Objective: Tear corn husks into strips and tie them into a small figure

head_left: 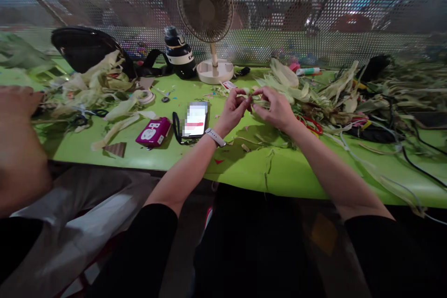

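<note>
Over the green table, my left hand (234,112) and my right hand (274,108) meet at the fingertips. Both are pinched closed around a small pale-green piece (246,90); fingers cover most of it, so its kind is unclear. Just beyond my right hand lies a heap of corn husks (284,77). A white-banded watch (215,137) is on my left wrist. Near that wrist, a phone (195,120) with a lit screen lies on the table. Thin dry strips (246,148) are scattered below my hands.
A fan (206,9) and a dark bottle (179,53) stand at the back, before a perforated metal screen (258,23). A magenta box (153,132), scissors (82,117) and a black bag (91,49) lie left. Another person's arm (21,149) rests far left. Cables (419,163) trail at right.
</note>
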### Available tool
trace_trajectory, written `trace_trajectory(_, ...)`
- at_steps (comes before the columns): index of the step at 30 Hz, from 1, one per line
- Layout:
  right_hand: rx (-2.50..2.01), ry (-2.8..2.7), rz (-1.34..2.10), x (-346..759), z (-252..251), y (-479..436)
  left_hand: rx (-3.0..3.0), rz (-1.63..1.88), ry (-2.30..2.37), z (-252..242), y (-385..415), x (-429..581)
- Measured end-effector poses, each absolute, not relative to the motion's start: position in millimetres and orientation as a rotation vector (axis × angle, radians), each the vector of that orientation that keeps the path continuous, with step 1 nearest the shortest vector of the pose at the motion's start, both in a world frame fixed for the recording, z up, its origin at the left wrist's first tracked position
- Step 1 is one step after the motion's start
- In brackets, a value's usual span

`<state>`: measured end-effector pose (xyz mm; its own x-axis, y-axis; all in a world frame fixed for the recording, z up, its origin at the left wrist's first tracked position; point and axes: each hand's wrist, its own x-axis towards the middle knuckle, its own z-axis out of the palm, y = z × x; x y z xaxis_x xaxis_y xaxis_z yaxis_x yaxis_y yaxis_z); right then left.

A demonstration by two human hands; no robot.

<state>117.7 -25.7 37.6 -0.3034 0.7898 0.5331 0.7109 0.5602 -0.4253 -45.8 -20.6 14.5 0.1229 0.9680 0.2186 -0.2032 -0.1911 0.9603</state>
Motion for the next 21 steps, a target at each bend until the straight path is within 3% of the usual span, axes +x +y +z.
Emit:
trace_trajectory(13,-1.083,-1.932,0.342,131.1,39.5,-14.2,1.138,1.296,0.79,8.9,-13.0,-47.5)
trace_trajectory(21,-1.281,-1.949,0.544,129.8,44.7,-10.1,1.476,1.197,0.674,8.5,-18.4,-48.0)
